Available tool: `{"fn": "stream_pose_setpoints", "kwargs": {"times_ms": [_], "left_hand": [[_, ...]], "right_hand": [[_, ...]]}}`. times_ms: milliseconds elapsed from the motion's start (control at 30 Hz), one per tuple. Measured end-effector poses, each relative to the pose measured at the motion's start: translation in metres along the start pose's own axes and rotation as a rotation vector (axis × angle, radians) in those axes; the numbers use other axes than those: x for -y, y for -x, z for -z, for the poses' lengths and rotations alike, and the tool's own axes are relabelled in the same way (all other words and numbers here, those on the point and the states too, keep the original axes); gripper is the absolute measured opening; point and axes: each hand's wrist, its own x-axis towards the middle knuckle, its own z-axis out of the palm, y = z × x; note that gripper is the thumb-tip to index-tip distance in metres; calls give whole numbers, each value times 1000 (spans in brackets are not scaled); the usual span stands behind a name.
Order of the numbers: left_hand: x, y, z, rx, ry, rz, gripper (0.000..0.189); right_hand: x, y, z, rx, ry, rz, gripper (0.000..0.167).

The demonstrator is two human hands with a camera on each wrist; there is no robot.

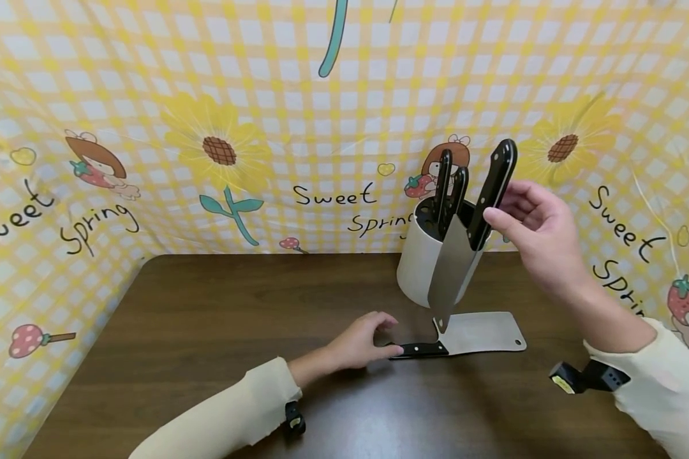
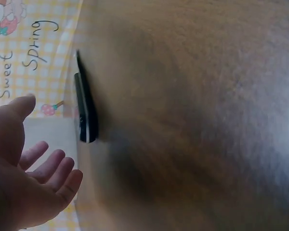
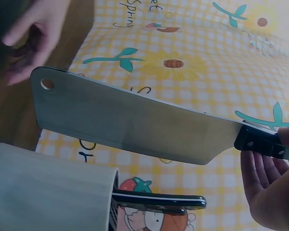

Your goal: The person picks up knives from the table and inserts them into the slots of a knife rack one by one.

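Note:
My right hand (image 1: pixel 542 236) grips the black riveted handle of a cleaver (image 1: pixel 452 268), its wide steel blade slanting down in front of a white round knife block (image 1: pixel 413 271). In the right wrist view the blade of this cleaver (image 3: pixel 130 115), with a hole near its end corner, shows beside the block. A second cleaver (image 1: pixel 482 331) lies flat on the table, black handle to the left. By that handle is my left hand (image 1: pixel 356 341), thumb and fingers spread apart. In the left wrist view a gap separates the left hand (image 2: pixel 33 178) from the black handle (image 2: pixel 88 110).
Two black-handled tools (image 1: pixel 443 182) stand in the block's dark insert. The brown wooden table (image 1: pixel 235 319) ends at a wall of yellow checked cloth (image 1: pixel 321 140) with printed flowers and lettering. A small black camera (image 1: pixel 588 376) sits at the right wrist.

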Motion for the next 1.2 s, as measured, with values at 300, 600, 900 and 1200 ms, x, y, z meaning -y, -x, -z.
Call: {"fn": "stream_pose_setpoints", "kwargs": {"times_ms": [300, 600, 900, 1200], "left_hand": [[2, -8, -24, -5, -224, -45, 52], [2, -11, -34, -6, -270, -34, 41], [4, -13, -38, -23, -271, -36, 30], [7, -13, -36, -41, -236, -54, 24]], "right_hand": [[14, -7, 12, -56, -60, 60, 26], [23, -19, 28, -103, -201, 93, 26], [29, -34, 36, -138, -286, 107, 24], [31, -51, 39, -184, -308, 105, 22]]}}
